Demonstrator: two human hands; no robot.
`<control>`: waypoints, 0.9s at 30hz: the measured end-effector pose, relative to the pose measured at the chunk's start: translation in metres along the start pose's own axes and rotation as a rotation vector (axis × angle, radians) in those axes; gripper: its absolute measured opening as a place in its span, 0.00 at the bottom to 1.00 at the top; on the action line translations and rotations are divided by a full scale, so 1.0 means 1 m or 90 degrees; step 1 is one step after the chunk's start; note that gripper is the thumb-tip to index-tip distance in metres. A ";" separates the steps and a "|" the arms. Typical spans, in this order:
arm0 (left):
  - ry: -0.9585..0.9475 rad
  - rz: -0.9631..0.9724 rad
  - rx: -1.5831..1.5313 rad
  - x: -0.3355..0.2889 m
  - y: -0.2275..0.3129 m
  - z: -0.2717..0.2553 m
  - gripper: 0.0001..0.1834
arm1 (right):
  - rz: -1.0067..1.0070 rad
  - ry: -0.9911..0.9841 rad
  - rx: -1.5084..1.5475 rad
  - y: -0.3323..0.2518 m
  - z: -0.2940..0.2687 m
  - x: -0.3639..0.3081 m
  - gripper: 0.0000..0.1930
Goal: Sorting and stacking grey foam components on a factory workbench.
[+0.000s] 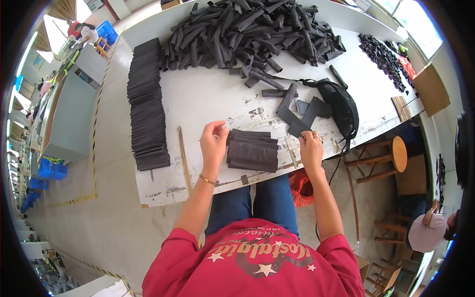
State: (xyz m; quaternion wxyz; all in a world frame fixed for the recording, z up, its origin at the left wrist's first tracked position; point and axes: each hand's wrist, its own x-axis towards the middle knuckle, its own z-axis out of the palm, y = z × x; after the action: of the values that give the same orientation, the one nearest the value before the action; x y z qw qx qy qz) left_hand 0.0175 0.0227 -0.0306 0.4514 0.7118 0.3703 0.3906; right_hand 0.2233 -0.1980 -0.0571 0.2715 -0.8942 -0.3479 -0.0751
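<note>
A short stack of black fabric strips [252,157] lies near the table's front edge, its layers slightly fanned. Just left of the stack is my left hand [214,141], fingers loosely curved with a gap to the thumb and nothing visible between them. To the right of the stack, my right hand [311,148] has its fingertips pinched at the near end of a flat black piece [298,129]. That piece lies among several other flat black pieces [316,110]. Rolled black strips [287,98] lie just beyond them.
A large heap of rolled black strips [247,34] covers the table's far side. One long row of stacked black pieces [147,106] runs along the left edge. A black bag [340,109], a wooden stick [184,156], small dark pieces [383,62] and a wooden stool [399,154] are around.
</note>
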 end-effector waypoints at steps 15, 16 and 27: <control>-0.219 0.242 0.069 0.144 -0.001 0.221 0.09 | -0.237 -0.217 -0.301 0.040 0.010 0.015 0.08; -0.204 0.246 0.140 0.138 0.003 0.237 0.10 | -0.196 -0.201 -0.261 0.041 0.010 0.016 0.06; -0.288 0.144 0.097 0.115 0.049 0.173 0.10 | 0.127 -0.172 0.196 0.024 -0.059 0.038 0.20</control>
State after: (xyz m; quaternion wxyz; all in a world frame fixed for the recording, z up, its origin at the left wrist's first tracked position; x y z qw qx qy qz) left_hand 0.2286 0.0476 -0.0094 0.4213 0.8498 0.2065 0.2403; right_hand 0.2708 -0.2223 -0.0059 0.3616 -0.8741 -0.2985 0.1265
